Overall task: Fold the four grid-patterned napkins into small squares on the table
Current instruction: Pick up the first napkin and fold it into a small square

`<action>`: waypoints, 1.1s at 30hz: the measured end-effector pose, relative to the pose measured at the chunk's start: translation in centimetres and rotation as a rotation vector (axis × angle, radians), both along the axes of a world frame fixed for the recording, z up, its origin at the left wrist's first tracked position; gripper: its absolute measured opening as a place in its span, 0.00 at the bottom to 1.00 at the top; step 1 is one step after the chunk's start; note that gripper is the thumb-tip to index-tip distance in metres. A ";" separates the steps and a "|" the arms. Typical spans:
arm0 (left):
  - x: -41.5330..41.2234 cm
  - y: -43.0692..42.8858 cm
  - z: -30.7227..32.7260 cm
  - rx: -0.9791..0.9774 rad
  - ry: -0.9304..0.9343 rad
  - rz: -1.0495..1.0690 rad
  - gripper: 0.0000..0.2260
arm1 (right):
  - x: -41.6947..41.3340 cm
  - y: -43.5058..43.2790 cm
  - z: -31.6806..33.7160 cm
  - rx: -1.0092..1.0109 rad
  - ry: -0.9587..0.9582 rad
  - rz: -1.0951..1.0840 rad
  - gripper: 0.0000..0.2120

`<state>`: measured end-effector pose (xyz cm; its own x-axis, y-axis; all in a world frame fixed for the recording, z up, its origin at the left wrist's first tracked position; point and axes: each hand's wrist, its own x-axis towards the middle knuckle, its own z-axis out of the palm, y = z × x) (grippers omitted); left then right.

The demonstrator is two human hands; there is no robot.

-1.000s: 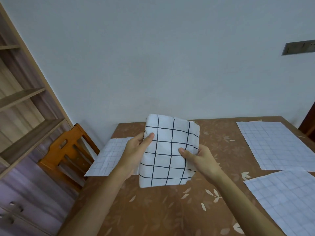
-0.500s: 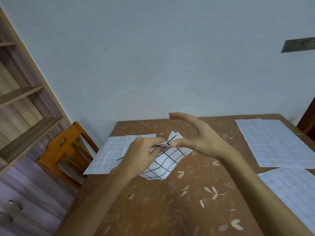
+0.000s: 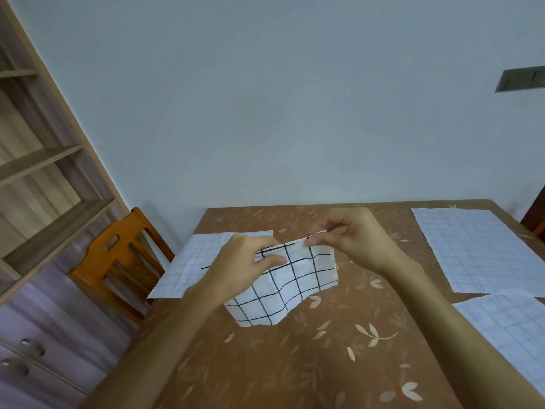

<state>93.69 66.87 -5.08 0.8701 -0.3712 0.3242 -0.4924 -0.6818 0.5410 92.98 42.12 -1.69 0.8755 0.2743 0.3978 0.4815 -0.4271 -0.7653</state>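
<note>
You had four white grid-printed cloth napkins before you. From the left: one fine-lined napkin (image 3: 188, 261) lay flat at the far left edge of the brown leaf-patterned surface (image 3: 339, 355). One bold black-lined napkin (image 3: 295, 286) was in the middle, held between your two hands. Two more fine-lined ones lay flat on the right, a far napkin (image 3: 477, 246) and a near napkin (image 3: 513, 329), close together. Off the left edge stood one orange wooden chair (image 3: 118, 261), with one wooden shelf unit (image 3: 44, 172) beyond it.

Your left hand (image 3: 244, 261) gripped the upper edge of the bold black-lined napkin toward its left end, thumb pressed on the front and fingers curled around the cloth. Your right hand (image 3: 354, 240) pinched the upper right corner between thumb and forefinger, the other fingers loosely curled.

That napkin was a folded band. Its long axis ran left to right and slanted, with the left end nearer you and lower. The upper edge was lifted, the lower edge sagged onto the surface, and the bold-lined face was turned toward you.

Your left hand hid the band's upper left corner and part of the flat napkin behind it. I could not count the folded layers. The right edge of the view cut off the near napkin and a corner of the far napkin, and I could not tell whether those two touched.
</note>
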 end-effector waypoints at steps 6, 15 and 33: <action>0.1 2.5 0.1 -0.055 0.003 0.060 0.09 | 0.3 -2.4 -0.4 0.086 -0.020 -0.094 0.20; -0.4 1.7 0.9 0.058 -0.040 0.065 0.11 | 0.5 -1.4 -1.1 -0.511 -0.071 -0.005 0.28; -0.6 5.2 1.3 0.356 0.104 0.061 0.13 | 2.0 -0.6 -2.2 -0.542 -0.217 -0.022 0.11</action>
<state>93.09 72.02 -3.79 0.9158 -0.3909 0.0928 -0.3996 -0.8626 0.3101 94.94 41.56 -3.90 0.7978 0.4710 0.3765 0.5891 -0.7421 -0.3199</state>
